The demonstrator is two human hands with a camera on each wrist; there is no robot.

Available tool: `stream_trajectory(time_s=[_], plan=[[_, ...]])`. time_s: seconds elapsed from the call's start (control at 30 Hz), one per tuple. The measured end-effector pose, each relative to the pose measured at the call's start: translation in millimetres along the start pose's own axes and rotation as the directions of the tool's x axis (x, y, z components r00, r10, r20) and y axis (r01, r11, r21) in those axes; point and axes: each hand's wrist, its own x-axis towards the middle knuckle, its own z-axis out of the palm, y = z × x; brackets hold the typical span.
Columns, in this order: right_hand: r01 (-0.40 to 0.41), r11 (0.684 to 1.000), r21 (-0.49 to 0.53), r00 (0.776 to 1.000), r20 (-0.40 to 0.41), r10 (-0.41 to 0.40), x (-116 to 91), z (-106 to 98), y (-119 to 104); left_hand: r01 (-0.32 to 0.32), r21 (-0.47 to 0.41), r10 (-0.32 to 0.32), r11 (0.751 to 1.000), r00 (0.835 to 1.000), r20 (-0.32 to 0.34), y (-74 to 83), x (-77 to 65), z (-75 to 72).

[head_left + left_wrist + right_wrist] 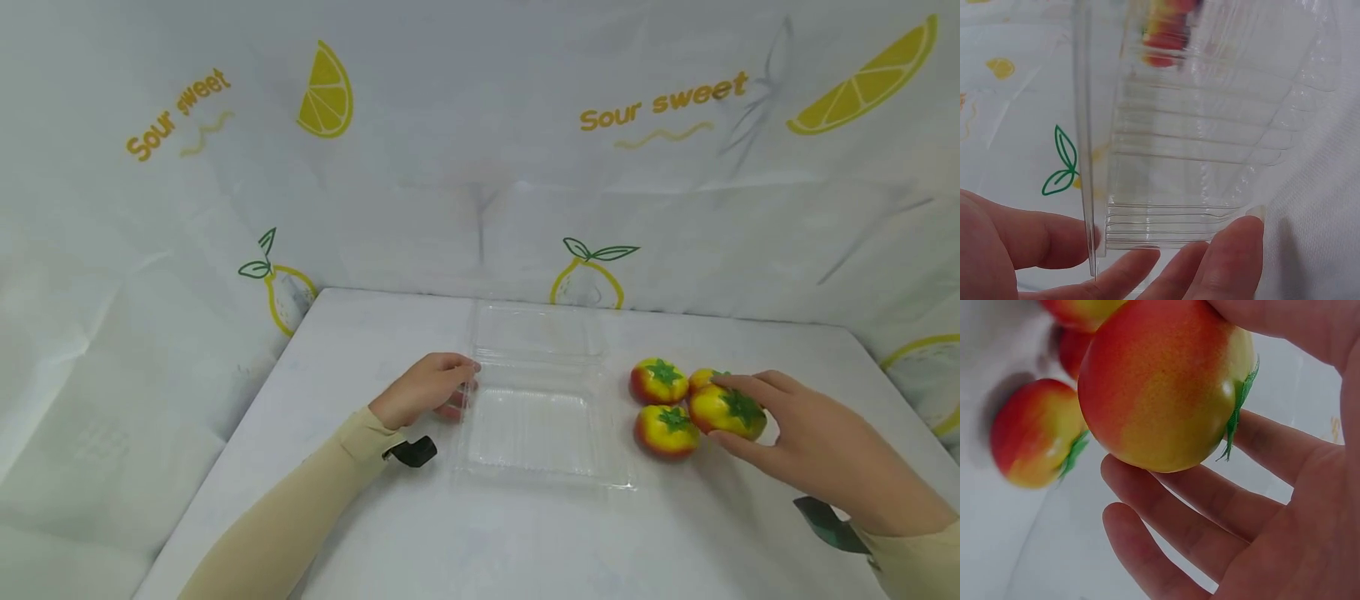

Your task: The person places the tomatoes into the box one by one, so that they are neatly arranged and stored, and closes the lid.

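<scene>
A clear plastic clamshell box (532,433) lies unfolded on the table, its lid (532,329) spread out on the far side. At the box's left side, my left hand (427,387) pinches the edge; the left wrist view has fingers on both sides of the clear rim (1100,247). My right hand (832,446) grips a red-and-yellow tomato (718,410) with a green leafy top, held between thumb and fingers. In the right wrist view this tomato (1160,387) appears above the table. Several similar tomatoes are close by: one (654,383), another (662,433) and a partly hidden one (702,379).
The white table (510,542) ends at a pale wall covering (450,167) printed with lemons and lettering. It rises along the back and left side. A dark strap piece (415,452) sticks out from the left wrist.
</scene>
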Motion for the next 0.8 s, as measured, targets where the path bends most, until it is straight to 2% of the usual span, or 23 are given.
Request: stream_trajectory(time_s=[0.17, 0.43, 0.6, 0.8], plan=[[0.105, 0.994, 0.045, 0.994, -0.027, -0.104, 15.7, -11.2, -32.1, 0.005, 0.009, -0.005, 1.000, 1.000, -0.005, 2.1, -1.3, -1.1], [0.239, 0.968, 0.076, 0.970, -0.055, -0.235, 49.5, -20.3, -95.7, 0.020, 0.005, -0.020, 1.000, 1.000, -0.012, 1.5, -0.7, -2.4], [0.317, 0.945, 0.083, 0.948, -0.052, -0.313, 68.3, -15.4, -132.6, 0.042, -0.010, -0.042, 0.999, 0.999, -0.009, 0.5, 1.3, -2.1], [0.345, 0.934, 0.090, 0.938, -0.005, -0.346, 87.5, -0.4, -171.3, 0.040, -0.015, -0.040, 0.999, 0.999, 0.008, -0.7, 2.7, -2.9]])
